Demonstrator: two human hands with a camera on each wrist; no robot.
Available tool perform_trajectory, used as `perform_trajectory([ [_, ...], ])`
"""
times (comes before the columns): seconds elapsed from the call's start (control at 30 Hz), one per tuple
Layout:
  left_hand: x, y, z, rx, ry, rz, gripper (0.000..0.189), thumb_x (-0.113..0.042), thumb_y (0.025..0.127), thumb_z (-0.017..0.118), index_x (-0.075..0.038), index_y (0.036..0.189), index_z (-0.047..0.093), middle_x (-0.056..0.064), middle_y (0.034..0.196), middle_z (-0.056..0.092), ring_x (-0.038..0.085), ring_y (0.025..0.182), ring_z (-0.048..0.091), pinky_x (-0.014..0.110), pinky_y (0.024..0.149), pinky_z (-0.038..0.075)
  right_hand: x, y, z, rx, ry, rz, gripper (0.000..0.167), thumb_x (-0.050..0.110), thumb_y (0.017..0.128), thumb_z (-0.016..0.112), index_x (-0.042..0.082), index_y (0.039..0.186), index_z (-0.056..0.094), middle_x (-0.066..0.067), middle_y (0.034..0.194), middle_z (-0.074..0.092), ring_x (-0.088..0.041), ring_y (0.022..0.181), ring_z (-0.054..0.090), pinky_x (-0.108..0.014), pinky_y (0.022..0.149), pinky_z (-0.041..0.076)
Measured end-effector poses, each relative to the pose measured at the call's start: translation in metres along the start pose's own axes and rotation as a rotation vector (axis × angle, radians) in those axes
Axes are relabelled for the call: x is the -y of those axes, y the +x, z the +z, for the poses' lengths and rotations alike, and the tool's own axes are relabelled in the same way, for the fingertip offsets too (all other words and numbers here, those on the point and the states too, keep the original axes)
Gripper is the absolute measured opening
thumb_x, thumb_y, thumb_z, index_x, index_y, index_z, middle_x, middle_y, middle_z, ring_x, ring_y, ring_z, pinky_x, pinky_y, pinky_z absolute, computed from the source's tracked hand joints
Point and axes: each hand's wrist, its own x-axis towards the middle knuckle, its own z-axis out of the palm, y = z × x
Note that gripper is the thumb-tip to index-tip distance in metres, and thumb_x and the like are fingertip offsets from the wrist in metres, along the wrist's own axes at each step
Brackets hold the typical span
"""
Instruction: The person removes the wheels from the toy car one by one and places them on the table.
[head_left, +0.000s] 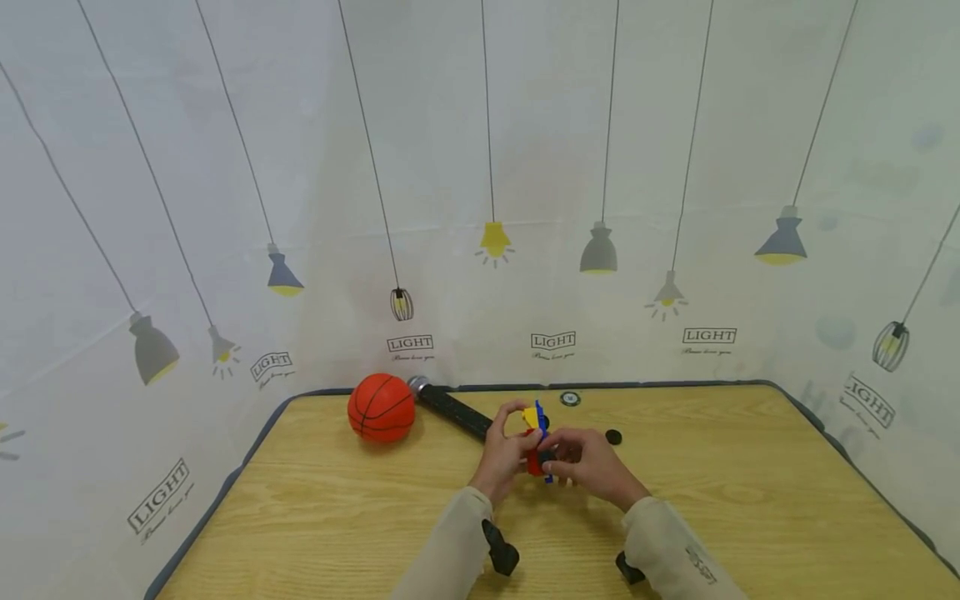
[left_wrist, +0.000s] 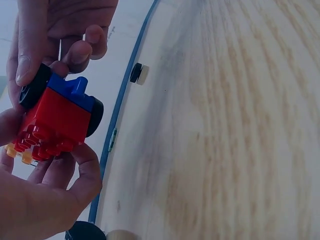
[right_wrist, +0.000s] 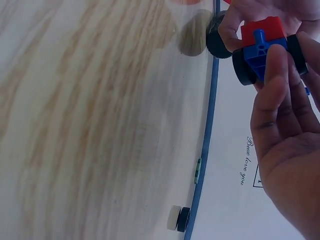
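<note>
Over the middle of the table, both hands hold a toy block car (head_left: 536, 465). It has a blue base (left_wrist: 70, 92), red studded bricks (left_wrist: 61, 116) and yellow bricks (head_left: 531, 417). My left hand (head_left: 504, 458) grips the car by its bricks, thumb and fingers on opposite sides. My right hand (head_left: 588, 465) pinches a black wheel (left_wrist: 35, 87) at one side of the base. A second black wheel (left_wrist: 95, 117) sits across from it, and a blue peg (right_wrist: 259, 37) sticks out between them. Fingers partly hide the car's other end.
A black microphone (head_left: 457, 412) lies behind the left hand, beside a small orange basketball (head_left: 381, 408). Toward the back lie a round green-edged chip (head_left: 570, 399) and a loose black wheel (head_left: 613, 437). A lamp-printed curtain (head_left: 540, 283) surrounds the table's back and sides.
</note>
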Motion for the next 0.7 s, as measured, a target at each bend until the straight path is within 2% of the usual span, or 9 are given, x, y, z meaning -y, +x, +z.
perform_trajectory([
  [0.13, -0.0003, 0.001, -0.0002, -0.018, 0.015, -0.011, 0.047, -0.012, 0.098, 0.064, -0.019, 0.141, 0.047, 0.012, 0.108, 0.07, 0.014, 0.081, 0.068, 0.028, 0.072, 0.058, 0.0028, -0.0003, 0.0009, -0.01, -0.031, -0.005, 0.023, 0.013, 0.089, 0.076, 0.005, 0.11, 0.071, -0.009, 0.084, 0.071, -0.014, 0.063, 0.062, -0.028, 0.054, 0.054],
  [0.37, -0.0027, -0.0001, 0.0004, -0.007, -0.006, 0.003, 0.043, -0.007, 0.098, 0.063, -0.019, 0.137, 0.05, 0.015, 0.111, 0.069, 0.014, 0.087, 0.069, 0.029, 0.079, 0.06, 0.0063, 0.0006, 0.0029, -0.044, -0.061, -0.016, 0.021, 0.01, 0.086, 0.078, 0.005, 0.105, 0.072, -0.01, 0.088, 0.071, -0.014, 0.068, 0.061, -0.024, 0.059, 0.053],
  [0.57, -0.0031, -0.0002, 0.0025, -0.028, 0.017, 0.02, 0.046, -0.005, 0.097, 0.063, -0.017, 0.139, 0.049, 0.017, 0.112, 0.069, 0.015, 0.088, 0.07, 0.031, 0.078, 0.061, 0.0051, 0.0017, 0.0063, -0.071, -0.097, -0.011, 0.015, 0.007, 0.085, 0.079, 0.008, 0.1, 0.074, -0.006, 0.09, 0.071, -0.012, 0.071, 0.059, -0.022, 0.064, 0.052],
  [0.7, -0.0014, 0.0002, 0.004, -0.048, 0.029, 0.022, 0.042, -0.002, 0.096, 0.064, -0.02, 0.133, 0.053, 0.018, 0.112, 0.07, 0.015, 0.089, 0.071, 0.031, 0.077, 0.061, 0.0028, 0.0017, 0.0086, -0.077, -0.111, -0.015, 0.014, 0.006, 0.084, 0.08, 0.011, 0.097, 0.075, -0.004, 0.088, 0.071, -0.013, 0.069, 0.057, -0.023, 0.062, 0.05],
])
